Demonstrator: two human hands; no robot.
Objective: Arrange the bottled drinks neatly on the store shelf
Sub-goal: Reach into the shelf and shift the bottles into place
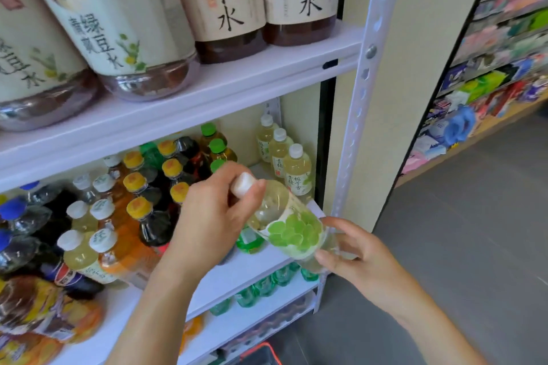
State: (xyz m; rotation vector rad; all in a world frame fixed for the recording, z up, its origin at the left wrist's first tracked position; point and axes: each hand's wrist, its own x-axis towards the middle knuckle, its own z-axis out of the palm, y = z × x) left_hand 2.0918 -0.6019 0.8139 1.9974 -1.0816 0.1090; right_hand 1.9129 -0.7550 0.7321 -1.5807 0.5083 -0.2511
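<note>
A pale-green drink bottle (292, 227) with a white cap and a green grape label lies tilted in front of the middle shelf (258, 267). My left hand (216, 216) grips its neck just under the cap. My right hand (353, 252) holds its base with curled fingers. Behind it, at the shelf's right end, a row of three similar white-capped bottles (298, 169) stands upright. Left of them stand green-capped bottles (218, 149), yellow-capped dark tea bottles (139, 210) and white-capped bottles (78, 243).
Large beige-labelled bottles (231, 6) fill the upper shelf. Green bottles (261, 287) stand on the lower shelf. A white perforated upright (360, 92) frames the rack's right side. Grey floor (474, 231) and another stocked rack (486, 68) lie to the right.
</note>
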